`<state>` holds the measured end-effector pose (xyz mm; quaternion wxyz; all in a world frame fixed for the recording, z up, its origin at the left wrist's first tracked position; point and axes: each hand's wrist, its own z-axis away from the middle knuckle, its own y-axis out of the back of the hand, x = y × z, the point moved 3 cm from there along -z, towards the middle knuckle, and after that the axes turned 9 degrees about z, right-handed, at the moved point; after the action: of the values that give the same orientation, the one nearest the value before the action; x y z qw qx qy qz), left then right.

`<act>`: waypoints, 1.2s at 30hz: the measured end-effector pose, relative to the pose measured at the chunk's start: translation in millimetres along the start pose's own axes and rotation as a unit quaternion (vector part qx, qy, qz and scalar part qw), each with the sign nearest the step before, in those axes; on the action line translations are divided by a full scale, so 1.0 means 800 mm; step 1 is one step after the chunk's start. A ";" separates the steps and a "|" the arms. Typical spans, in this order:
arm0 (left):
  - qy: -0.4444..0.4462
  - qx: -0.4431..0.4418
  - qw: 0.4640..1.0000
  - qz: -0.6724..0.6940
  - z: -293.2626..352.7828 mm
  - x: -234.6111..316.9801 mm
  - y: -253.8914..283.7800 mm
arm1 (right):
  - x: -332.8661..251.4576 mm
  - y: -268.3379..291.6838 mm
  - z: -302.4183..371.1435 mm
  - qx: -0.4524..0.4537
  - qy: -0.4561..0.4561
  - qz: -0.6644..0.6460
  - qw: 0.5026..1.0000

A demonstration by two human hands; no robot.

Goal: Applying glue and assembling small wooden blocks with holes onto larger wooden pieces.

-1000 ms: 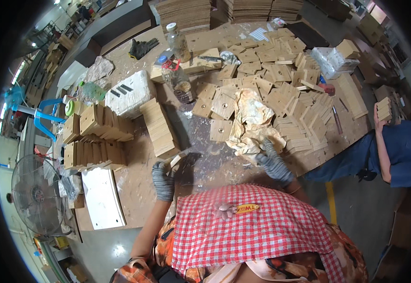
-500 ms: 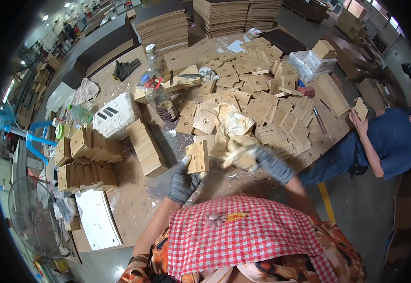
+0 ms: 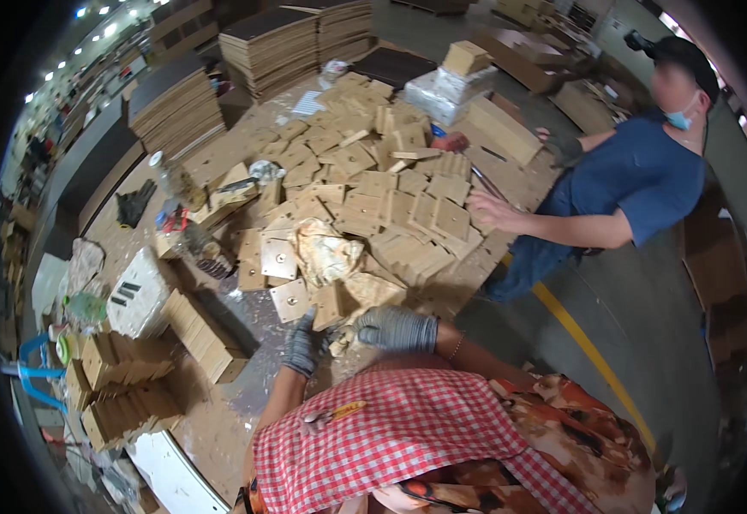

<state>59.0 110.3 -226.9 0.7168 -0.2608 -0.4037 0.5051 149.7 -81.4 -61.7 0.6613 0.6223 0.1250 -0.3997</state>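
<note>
My left hand, in a grey knit glove, is closed on a small wooden block and holds it tilted up above the table's near side. Right beside it, my right hand, gloved the same way, grips a bunched end of a stained cream rag. Its fingers are curled and partly hidden, with a tuft of cloth showing below the block. The rest of the rag lies over loose wooden pieces. Square wooden pieces with a metal-ringed hole, such as one square block, lie just beyond my left hand.
A big heap of wooden blocks covers the table's middle. Stacked blocks stand at left, near a white foam slab and plastic bottles. At right, a co-worker in blue reaches over the table edge.
My view has swung to the right. My right hand has brought the rag end against the block in my left hand. The co-worker's raised wooden piece no longer shows in the hand.
</note>
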 end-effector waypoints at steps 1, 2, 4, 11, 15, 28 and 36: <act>-0.015 0.028 0.999 0.008 0.003 0.001 0.003 | 0.006 0.004 0.002 0.012 0.026 -0.089 0.996; -0.015 0.020 1.000 0.005 0.007 -0.001 -0.001 | 0.012 0.006 0.002 0.015 0.033 -0.165 0.986; -0.020 0.004 1.000 0.017 0.019 0.000 -0.016 | 0.022 0.018 0.000 0.101 0.092 -0.277 0.951; -0.115 -0.031 0.990 -0.074 0.091 0.030 -0.095 | 0.033 0.009 -0.026 0.155 0.032 -0.754 0.637; -0.152 -0.057 0.979 -0.126 0.124 0.040 -0.131 | -0.002 0.017 -0.018 0.271 0.112 -0.481 0.827; -0.178 0.028 0.922 -0.343 0.159 0.054 -0.162 | -0.060 0.043 -0.022 0.277 0.046 -0.295 0.913; -0.295 0.017 0.825 -0.482 0.152 0.057 -0.148 | -0.122 0.046 -0.022 0.318 0.264 -0.210 0.886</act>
<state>25.1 106.8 -54.5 0.7198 0.1409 -0.6619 0.1550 117.1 -32.2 26.0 0.2711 0.8412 0.2886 -0.3683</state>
